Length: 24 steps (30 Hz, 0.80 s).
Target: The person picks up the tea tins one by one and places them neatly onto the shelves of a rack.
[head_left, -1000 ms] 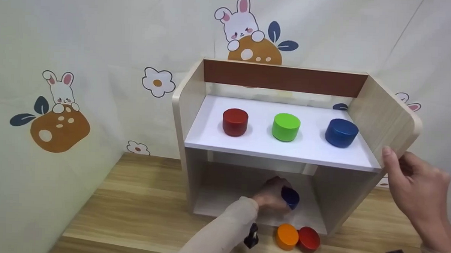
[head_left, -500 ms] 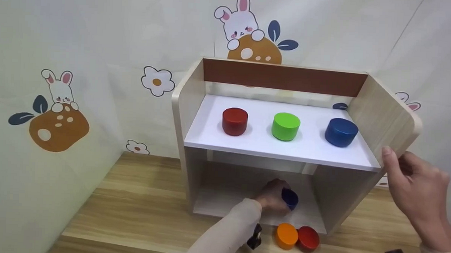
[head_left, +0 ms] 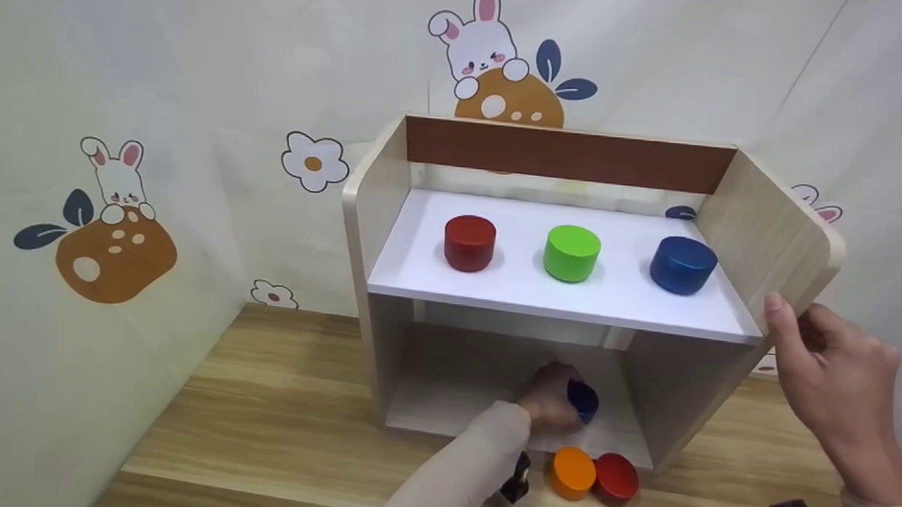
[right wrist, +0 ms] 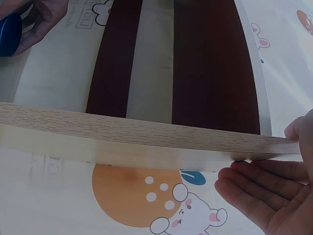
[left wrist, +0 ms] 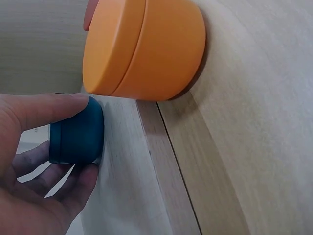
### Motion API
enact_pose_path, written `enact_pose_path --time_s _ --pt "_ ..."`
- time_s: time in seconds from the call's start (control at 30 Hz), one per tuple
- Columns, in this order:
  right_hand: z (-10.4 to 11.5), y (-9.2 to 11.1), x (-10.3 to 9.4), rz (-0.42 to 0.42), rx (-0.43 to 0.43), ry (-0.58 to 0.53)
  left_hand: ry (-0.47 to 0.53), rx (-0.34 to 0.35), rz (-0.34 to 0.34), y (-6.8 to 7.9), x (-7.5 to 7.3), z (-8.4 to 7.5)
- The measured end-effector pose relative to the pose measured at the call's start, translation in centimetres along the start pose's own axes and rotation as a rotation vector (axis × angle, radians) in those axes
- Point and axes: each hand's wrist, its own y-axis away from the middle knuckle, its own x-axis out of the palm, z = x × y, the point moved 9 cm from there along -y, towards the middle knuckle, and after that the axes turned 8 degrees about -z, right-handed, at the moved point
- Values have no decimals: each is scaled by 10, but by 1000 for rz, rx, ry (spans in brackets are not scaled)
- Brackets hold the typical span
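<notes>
Blue tin, lidded, gripped inside the lower compartment

Blue tin (head_left: 583, 401): located in the lower compartment (head_left: 450, 392) of the wooden shelf unit (head_left: 778, 235), toward its right side, roughly upright; whether the compartment floor is touched cannot be told. Left hand (head_left: 551, 401): thumb and fingers clamped on the tin's side wall from opposite sides. Right hand (head_left: 840, 376): front edge of the right side panel pinched between thumb and fingers.

Handling, as judged: light and stiff, perhaps thin metal; not easily broken, though liable to be dented if dropped. The smooth, curved wall may be found slippery. A seam is seen near the top, so a loose lid should be allowed for; hold is best taken low around the wall, below the seam.

Also listed: orange tin (head_left: 572, 474) and red tin (head_left: 617, 479), placed just beside each other on the counter (head_left: 280, 420); second red tin (head_left: 469, 245), green tin (head_left: 572, 255) and second blue tin (head_left: 683, 266), spaced in a row on the white upper shelf (head_left: 517, 289).
</notes>
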Motion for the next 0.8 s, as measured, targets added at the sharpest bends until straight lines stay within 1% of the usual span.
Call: enact_pose_path --time_s 0.27,0.33,0.5,0.7,0.8 --pt "-2 0 4 46 43 34 -37 21 -2 -4 0 0" --pt "-2 0 4 49 46 37 -54 41 -9 -4 -1 -1" --pt "-3 1 6 71 63 56 -59 85 -32 -2 -7 -2" --pt "-2 1 5 53 37 54 6 173 -49 3 -18 -6" --pt "-2 1 4 37 23 43 -26 231 -56 6 -23 -8"
